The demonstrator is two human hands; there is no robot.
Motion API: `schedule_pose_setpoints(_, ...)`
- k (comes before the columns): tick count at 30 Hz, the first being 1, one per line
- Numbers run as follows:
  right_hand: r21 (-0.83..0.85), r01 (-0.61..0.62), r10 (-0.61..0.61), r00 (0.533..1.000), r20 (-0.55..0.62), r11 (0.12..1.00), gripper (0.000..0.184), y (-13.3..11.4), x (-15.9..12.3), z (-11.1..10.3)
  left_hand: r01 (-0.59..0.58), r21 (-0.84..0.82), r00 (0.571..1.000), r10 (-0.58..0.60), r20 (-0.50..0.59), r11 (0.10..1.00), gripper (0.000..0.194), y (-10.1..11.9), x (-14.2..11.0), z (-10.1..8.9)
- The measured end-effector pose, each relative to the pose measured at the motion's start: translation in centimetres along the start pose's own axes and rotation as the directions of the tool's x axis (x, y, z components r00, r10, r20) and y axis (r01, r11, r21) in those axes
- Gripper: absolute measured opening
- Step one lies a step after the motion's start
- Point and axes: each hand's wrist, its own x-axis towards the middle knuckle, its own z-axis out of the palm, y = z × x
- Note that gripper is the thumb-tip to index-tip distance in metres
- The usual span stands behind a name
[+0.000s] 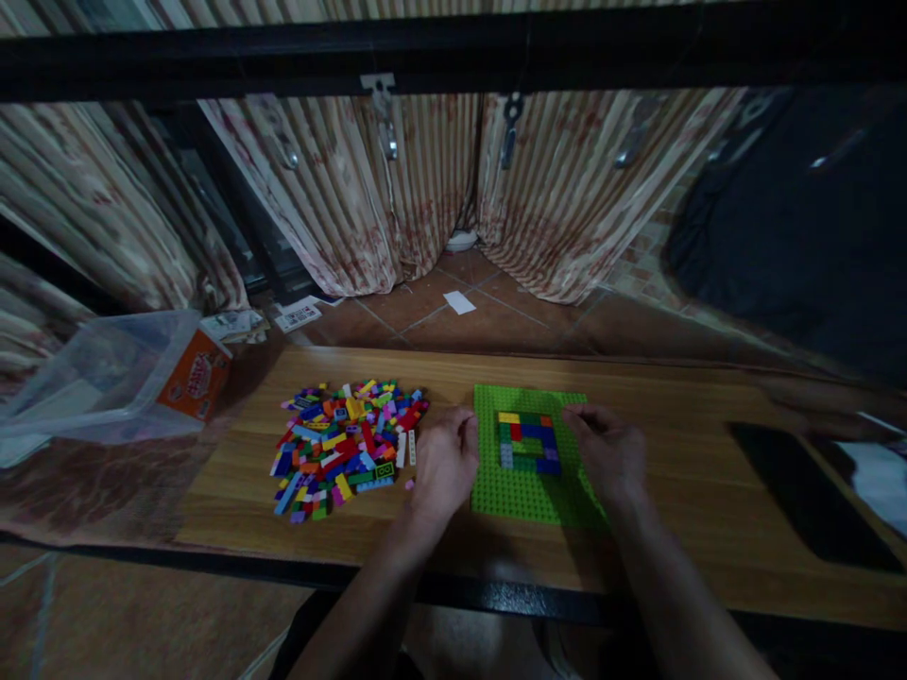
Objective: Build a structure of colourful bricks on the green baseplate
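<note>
Well, curtains: striped and flower-patterned [425, 189], hanging beyond the far edge of the table.
Tabletop: wood-grained [680, 529], with a dark near edge running in front of the person; a broad stretch of wood shows between the right hand and the black slab, and a narrower one between the brick pile and the baseplate (the left hand sits in that gap).
Clear bin: plastic with an orange label [120, 368], left of the tabletop.
Black slab: flat and dark [808, 491], near the right end of the wood.
Green baseplate: studded [496, 496], lying on the tabletop between the hands, its far edge short of the table's far edge.
Brick pile: loose, many-coloured [340, 444], on the left part of the tabletop, away from the baseplate.
Left hand: just beside the baseplate's left edge [446, 463], fingers curled in and thumb close to them; whether it pinches a small brick cannot be told.
Right hand: over the baseplate's right side [613, 453], fingers bent toward the thumb; how fully closed, or whether it holds anything, cannot be told.
Brick frame: roughly square, mixed colours [545, 439], on the baseplate, apart from both hands.
</note>
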Motion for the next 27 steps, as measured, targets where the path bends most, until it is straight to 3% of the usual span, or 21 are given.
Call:
schedule_pose_setpoints(6, -0.070, -0.006, 0.009, 0.999, 0.042, 0.998, 0.031, 0.2, -0.2, 0.2, 0.006, 0.163, 0.995, -0.021, 0.095, 0.987, 0.023, 0.8, -0.7, 0.9)
schedule_pose_setpoints(15, -0.214, 0.110, -0.083, 0.988, 0.130, 0.971, 0.033, 0.9, 0.0, -0.1, -0.049, 0.280, 0.987, 0.003, 0.162, 0.959, 0.028, 1.0, -1.0, 2.2)
schedule_pose_setpoints(27, -0.416, 0.167, -0.105, 0.980, 0.170, 0.894, 0.025, 1.7, 0.7, 0.1, -0.046, 0.173, 0.984, 0.015, 0.178, 0.984, 0.014, 1.1, -1.0, 2.4)
